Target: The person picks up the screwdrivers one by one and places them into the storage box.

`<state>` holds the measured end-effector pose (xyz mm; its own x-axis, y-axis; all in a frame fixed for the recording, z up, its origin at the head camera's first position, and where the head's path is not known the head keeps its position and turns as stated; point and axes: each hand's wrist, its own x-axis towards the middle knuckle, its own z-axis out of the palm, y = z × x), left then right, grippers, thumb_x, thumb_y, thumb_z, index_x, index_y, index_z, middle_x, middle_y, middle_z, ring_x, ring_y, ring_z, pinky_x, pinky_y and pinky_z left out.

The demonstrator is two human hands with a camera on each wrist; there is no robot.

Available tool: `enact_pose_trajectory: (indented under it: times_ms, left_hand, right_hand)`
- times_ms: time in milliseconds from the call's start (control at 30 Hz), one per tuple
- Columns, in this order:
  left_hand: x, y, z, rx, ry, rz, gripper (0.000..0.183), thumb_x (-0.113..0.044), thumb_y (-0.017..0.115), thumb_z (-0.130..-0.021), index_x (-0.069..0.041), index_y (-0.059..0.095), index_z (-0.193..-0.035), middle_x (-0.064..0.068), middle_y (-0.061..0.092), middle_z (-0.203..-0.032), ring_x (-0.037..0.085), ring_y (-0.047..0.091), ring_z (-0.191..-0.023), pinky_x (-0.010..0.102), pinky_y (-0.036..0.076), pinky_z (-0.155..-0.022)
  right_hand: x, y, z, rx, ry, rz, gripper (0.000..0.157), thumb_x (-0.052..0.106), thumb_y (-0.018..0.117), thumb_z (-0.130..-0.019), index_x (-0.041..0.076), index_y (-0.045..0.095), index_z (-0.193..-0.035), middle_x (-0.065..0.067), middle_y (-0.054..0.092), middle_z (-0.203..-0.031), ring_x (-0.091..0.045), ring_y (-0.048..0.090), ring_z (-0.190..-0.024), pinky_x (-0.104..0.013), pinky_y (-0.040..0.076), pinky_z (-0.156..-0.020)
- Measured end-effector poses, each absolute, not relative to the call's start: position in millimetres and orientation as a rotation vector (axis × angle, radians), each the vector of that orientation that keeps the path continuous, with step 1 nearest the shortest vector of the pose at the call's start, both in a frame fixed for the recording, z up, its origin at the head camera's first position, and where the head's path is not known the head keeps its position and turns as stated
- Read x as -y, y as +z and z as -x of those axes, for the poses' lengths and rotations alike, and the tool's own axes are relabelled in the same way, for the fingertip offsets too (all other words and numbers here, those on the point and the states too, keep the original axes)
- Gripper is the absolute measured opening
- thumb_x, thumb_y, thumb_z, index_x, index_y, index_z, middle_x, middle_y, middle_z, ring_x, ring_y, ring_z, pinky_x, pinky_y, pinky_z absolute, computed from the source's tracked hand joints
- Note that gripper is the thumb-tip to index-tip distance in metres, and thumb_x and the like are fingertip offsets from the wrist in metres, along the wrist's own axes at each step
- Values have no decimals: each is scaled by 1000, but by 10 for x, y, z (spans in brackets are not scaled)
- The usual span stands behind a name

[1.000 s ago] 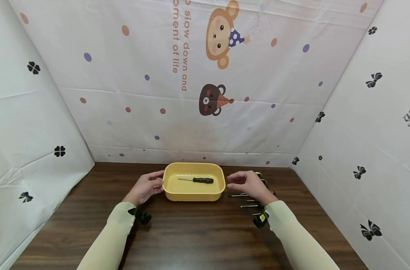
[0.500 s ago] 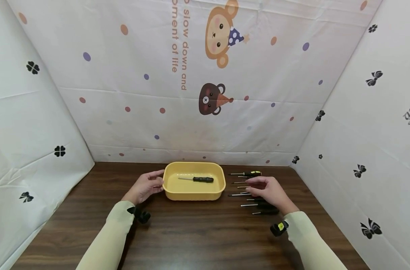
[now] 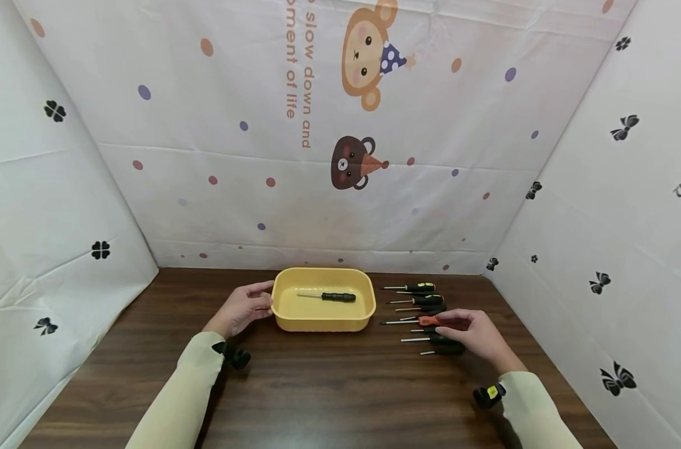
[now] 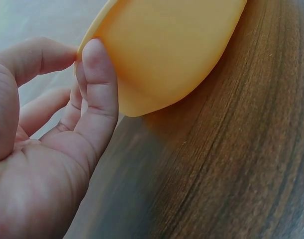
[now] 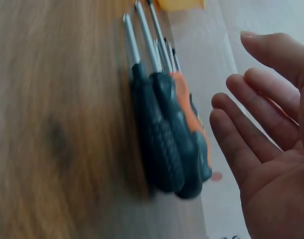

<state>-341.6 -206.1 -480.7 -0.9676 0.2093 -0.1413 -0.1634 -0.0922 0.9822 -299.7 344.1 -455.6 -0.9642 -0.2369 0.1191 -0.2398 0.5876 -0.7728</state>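
From where I'm standing, the person's left hand (image 3: 242, 310) is resting its relaxed fingers against the left end of a yellow rectangular tray (image 3: 320, 325), in which a slim black-handled screwdriver (image 3: 338, 297) is lying. The right hand (image 3: 478, 333) is gripping nothing; its loosely bent fingers are hovering by an orange-handled metal screwdriver (image 3: 428, 320), which is lying among dark-handled screwdrivers (image 3: 446, 350) on the brown wood-grain table (image 3: 329, 386).

The brown tabletop (image 3: 329, 386) has dark stripes like wood. A yellow tub (image 3: 323, 325) sits on it, and a bunch of screwdrivers (image 3: 427, 320) lies near the tub's right side.
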Motion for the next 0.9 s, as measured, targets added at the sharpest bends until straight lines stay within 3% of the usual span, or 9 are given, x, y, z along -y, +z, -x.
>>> enact_pose_trajectory:
  times_ms: [300, 667, 900]
  left_hand:
    - [2045, -4827, 3446, -1948, 2171, -20, 59, 0, 61, -99, 1, 40, -155, 8, 71, -99, 12, 68, -76, 25, 62, -73]
    - [2034, -4835, 3442, -1948, 2176, -23, 60, 1, 60, -99, 0, 40, -155, 8, 70, -98, 12, 68, -75, 25, 62, -73]
    - [2042, -4822, 3432, -1967, 2168, -21, 61, -2, 62, -99, -1, 40, -156, 9, 72, -101, 12, 68, -76, 25, 62, -73]
  right_hand:
    - [-3664, -4649, 2948, 2837, 1265, -413, 41, 28, 83, -87, 5, 75, -120, -16, 73, -123, -9, 70, -104, -21, 59, -78]
    - [-3840, -4690, 2916, 2825, 1117, -423, 34, 29, 84, -85, 12, 78, -114, -9, 75, -117, -8, 71, -102, -19, 58, -80]
    - [-3887, -4664, 2849, 2792, 1126, -439, 33, 24, 84, -86, 6, 77, -113, -14, 76, -113, -10, 73, -98, -19, 59, -78]
